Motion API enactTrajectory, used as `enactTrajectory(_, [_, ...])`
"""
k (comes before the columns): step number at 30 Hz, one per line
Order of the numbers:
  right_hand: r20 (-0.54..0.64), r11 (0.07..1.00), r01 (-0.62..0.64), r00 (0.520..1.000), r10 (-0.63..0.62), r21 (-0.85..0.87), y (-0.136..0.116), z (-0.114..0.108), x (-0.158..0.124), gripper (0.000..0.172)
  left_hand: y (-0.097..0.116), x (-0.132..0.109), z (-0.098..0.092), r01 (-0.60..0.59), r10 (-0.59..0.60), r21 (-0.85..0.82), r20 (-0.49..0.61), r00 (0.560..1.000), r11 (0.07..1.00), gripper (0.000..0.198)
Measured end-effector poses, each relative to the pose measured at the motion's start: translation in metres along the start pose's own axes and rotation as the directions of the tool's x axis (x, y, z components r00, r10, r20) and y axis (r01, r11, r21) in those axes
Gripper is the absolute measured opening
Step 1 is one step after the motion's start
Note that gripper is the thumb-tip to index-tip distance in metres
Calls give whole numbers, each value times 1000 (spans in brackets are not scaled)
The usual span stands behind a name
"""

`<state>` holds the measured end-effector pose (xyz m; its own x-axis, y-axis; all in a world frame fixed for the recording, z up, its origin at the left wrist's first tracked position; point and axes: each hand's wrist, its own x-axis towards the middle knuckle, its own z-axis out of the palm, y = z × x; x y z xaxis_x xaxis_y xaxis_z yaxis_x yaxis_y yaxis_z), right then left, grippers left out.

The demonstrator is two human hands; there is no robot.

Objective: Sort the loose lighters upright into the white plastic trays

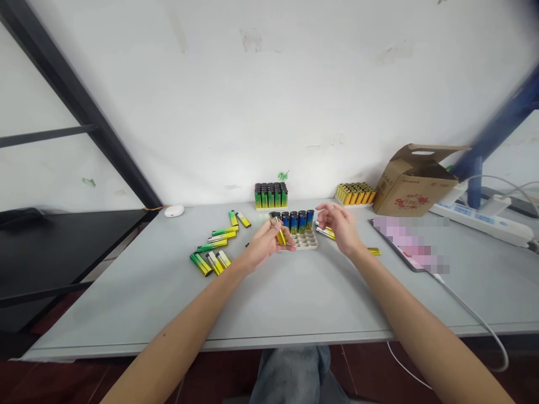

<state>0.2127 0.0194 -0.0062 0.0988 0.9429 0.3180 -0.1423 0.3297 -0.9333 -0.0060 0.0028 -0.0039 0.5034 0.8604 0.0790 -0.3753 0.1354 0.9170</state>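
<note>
At the left end of the white tray (310,241): yellow lighter (281,236), tilted, long axis running far-left to near-right.
Left hand (265,244): nearer, grasping that lighter in its fingers.
Right hand (342,225): apart, to the right, fingers loosely bent, seemingly empty.
Blue lighters (302,222): upright, just right, farther.

Held lighter (281,237): shiny yellow-gold. Loose lighters (201,264): some green fading to yellow, others silvery-white to yellow. Tray (311,244): off-white; its lighters (302,223) blue up top, yellow-green lower, dk. caps. Back block (272,197) of lighters: green-to-yellow, blk tops. Far-R batch (356,194): golden yellow. Carton (410,189): brown w/ red print. Power strip (484,223): white w/ lt. blue patches. Bench (295,306): lt. grey. Wall (295,101): white w/ small green marks. Jeans (292,376): faded blue. Floor (370,367): dk. red.
</note>
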Motion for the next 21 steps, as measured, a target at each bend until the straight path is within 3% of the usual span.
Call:
enactTrajectory(4, [147, 963, 177, 978, -148, -206, -3, 10, -11, 24, -4, 0, 3, 56, -56, 169, -6, 998, 984, 37])
enactTrajectory(8, [284, 918, 274, 939, -192, -285, -6, 18, -18, 25, -6, 1, 3, 55, -65, 246, 31, 997, 968, 42])
enactTrajectory(21, [272, 965, 80, 962, -9, -251, 3, 27, -22, 33, -16, 1, 2, 74, -96, 362, 45, 994, 929, 48])
